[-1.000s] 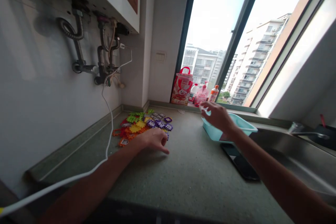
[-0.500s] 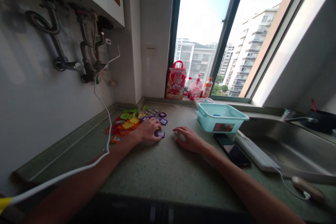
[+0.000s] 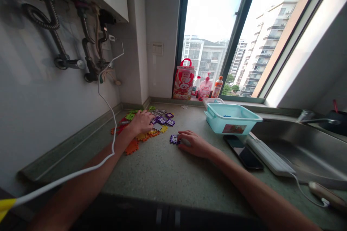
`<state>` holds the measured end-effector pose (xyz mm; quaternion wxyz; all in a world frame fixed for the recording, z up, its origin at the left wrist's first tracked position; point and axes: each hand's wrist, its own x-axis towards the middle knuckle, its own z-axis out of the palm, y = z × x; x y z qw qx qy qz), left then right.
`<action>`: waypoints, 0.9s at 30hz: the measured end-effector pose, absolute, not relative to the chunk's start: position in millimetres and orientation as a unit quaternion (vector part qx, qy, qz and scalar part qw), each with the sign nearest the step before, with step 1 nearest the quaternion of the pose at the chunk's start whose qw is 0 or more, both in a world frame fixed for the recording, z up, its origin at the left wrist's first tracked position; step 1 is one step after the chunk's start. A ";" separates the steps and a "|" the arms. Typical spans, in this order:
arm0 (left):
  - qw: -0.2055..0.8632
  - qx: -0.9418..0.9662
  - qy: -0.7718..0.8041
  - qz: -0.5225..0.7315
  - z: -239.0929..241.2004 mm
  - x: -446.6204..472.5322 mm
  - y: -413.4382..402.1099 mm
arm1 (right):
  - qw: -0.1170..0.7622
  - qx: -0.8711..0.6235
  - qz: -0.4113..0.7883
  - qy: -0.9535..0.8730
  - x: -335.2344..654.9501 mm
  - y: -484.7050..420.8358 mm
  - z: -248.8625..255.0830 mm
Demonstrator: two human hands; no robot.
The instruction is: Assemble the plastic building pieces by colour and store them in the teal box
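Note:
My right hand (image 3: 193, 144) rests low over the counter, fingers and thumb curled at the edge of a purple interlocking building piece (image 3: 174, 139) with toothed edges and a white window pattern. The piece pokes out left of the fingertips. Over a heap of similar flat pieces lies my left hand (image 3: 142, 122), palm down, fingers reaching apart across it; the fingertips are partly lost among the pieces. Around this hand are an orange piece (image 3: 132, 146), a grey piece (image 3: 157, 126), a yellow piece (image 3: 164, 129), a green piece (image 3: 130, 116) and several purple ones.
A turquoise plastic box (image 3: 233, 119) holding some blue bits stands at the right, before a steel sink (image 3: 311, 151). Beside it lie a phone (image 3: 244, 153) and a white power strip (image 3: 271, 157). A white cable (image 3: 81, 172) hangs across my left forearm. Bottles and a red bag (image 3: 183, 83) line the windowsill.
The purple piece has passed from my left hand to my right. My left hand has moved left and back onto the heap, where pieces have shifted. The view has turned slightly.

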<state>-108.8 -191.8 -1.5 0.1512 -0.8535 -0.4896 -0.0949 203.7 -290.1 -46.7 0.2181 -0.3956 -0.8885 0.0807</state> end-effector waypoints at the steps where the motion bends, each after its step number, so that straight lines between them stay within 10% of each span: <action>1: 0.155 -0.853 -0.490 -0.088 -2.2 -112.5 -188.6 | 0.226 -0.393 0.081 -0.888 204.2 -289.6 -47.1; 11: 0.154 -0.847 -0.463 -0.211 7.3 -111.9 -188.2 | 0.229 -0.435 0.060 -0.869 207.0 -286.7 -46.0; 18: -0.161 -0.899 -0.340 -0.223 -5.0 -56.1 -226.9 | 0.227 -0.498 0.003 -0.837 225.1 -280.0 -39.9; 27: -0.040 -0.932 -0.321 -0.165 -24.0 -45.0 -230.5 | 0.333 -0.438 0.018 -0.835 219.4 -285.2 -36.0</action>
